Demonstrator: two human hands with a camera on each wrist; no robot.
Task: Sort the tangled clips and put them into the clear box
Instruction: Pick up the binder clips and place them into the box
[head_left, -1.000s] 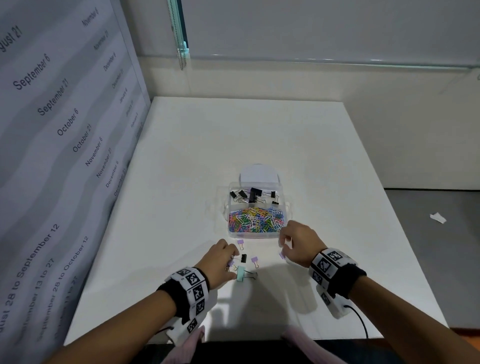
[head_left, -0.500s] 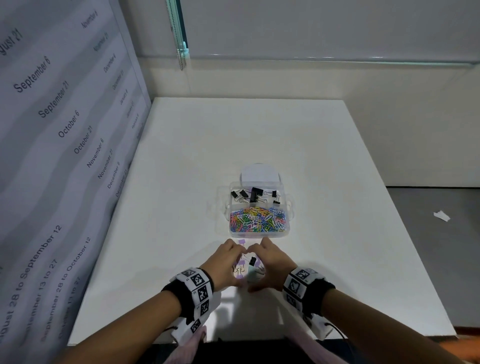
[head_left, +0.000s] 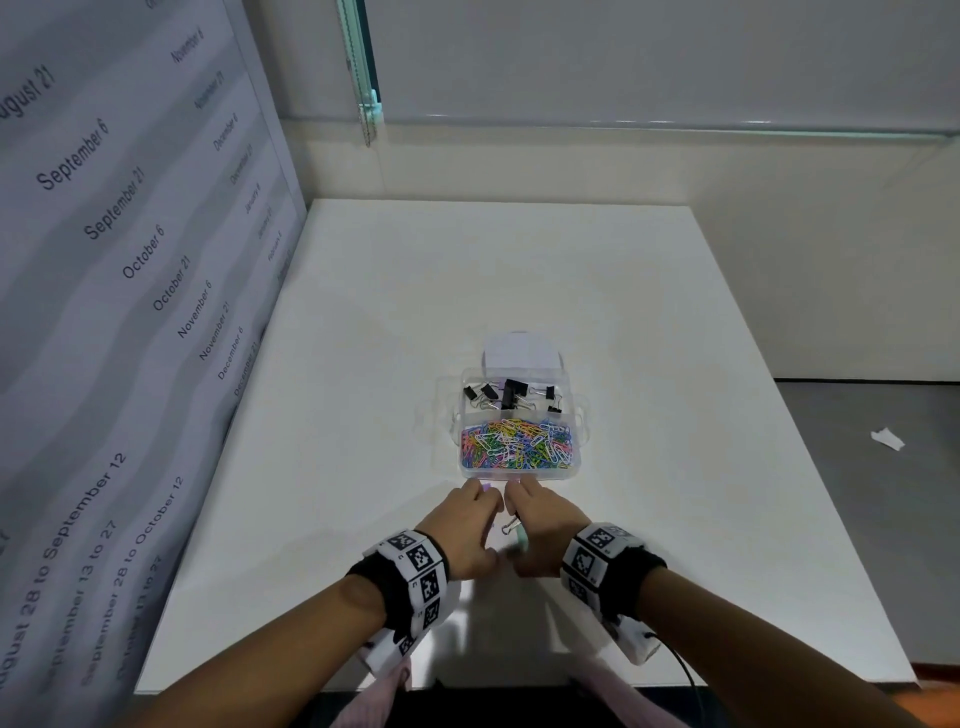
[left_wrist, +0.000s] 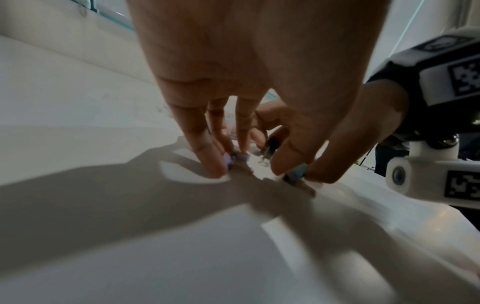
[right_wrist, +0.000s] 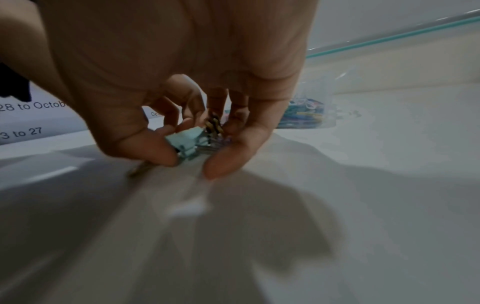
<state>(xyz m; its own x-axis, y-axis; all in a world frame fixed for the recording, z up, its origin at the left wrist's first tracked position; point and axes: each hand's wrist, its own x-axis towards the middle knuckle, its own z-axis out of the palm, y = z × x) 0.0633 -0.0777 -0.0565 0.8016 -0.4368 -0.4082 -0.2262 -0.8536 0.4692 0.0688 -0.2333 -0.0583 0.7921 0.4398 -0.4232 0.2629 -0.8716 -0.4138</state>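
Both hands sit side by side on the white table (head_left: 363, 364), just in front of the clear box (head_left: 581, 415), fingers pointing down onto a small cluster of binder clips.

Left hand (head_left: 470, 527): fingers bent down, tips on the table; lilac clips (left_wrist: 235, 159) sit pressed under the fingertips. Whether it actually pinches them cannot be told; the view is blurred.

Right hand (head_left: 545, 525): thumb and fingers curl around a mint-green binder clip (right_wrist: 188, 142), a folded sheet-metal body with wire handles. A black clip (right_wrist: 214, 125) with shiny wire loops stands just behind it, between the fingers. A wire handle (head_left: 511, 525) shows between the two hands in the head view.

Clear box: thin transparent plastic, rectangular, two compartments, lid (head_left: 522, 351) open behind it. Far compartment holds black binder clips (head_left: 511, 395); near compartment holds a heap of coloured paper clips (head_left: 517, 444), bent wire in pink, yellow, green, blue and white.

Both wrists carry black bands with white blocks printed with square black-and-white markers (head_left: 418, 558).

Table surface is smooth and matte. The panel (head_left: 104, 312) at left is printed with dates: "September 6", "September 21", "October 6", "October 21", "November 6", "August 28 to September 12". A scrap of white paper (head_left: 888, 439) lies on the grey floor at right.
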